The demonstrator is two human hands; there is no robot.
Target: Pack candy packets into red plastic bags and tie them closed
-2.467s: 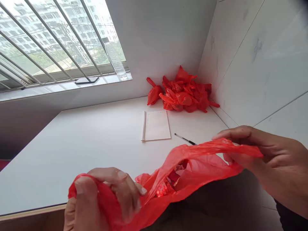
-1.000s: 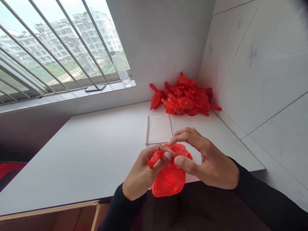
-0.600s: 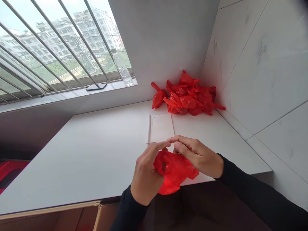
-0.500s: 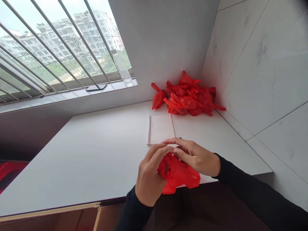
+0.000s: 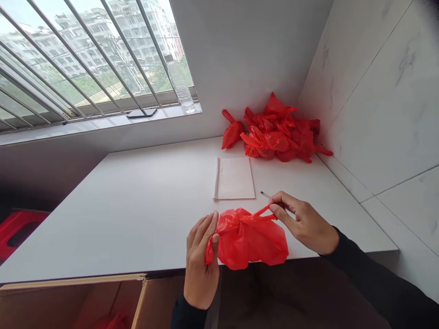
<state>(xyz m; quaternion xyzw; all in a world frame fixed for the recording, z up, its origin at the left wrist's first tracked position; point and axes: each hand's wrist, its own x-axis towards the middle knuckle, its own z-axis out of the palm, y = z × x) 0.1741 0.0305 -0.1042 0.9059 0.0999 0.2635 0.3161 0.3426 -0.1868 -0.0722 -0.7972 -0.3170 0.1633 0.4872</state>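
A red plastic bag (image 5: 252, 240) is stretched between my hands at the table's front edge, bunched near its top. My left hand (image 5: 203, 258) is closed on the bag's left end, thumb against fingers. On the other side, my right hand (image 5: 297, 218) pinches a thin strip of the bag and holds it out to the right. What the bag contains is hidden. Beyond it lies a notepad (image 5: 236, 179) with some small writing at its upper left. A pen (image 5: 265, 194) shows partly behind my right fingers.
Several red plastic bags (image 5: 279, 132) are heaped against the wall at the back of the white table (image 5: 147, 201). A clear bottle (image 5: 181, 87) and a phone (image 5: 141, 113) rest on the windowsill. Below the table's front edge is a cardboard box (image 5: 154, 297) with something red inside.
My hands have moved apart, the right one drawing a strip of the bag to the right. More of the pen and notepad shows. The view has shifted slightly.
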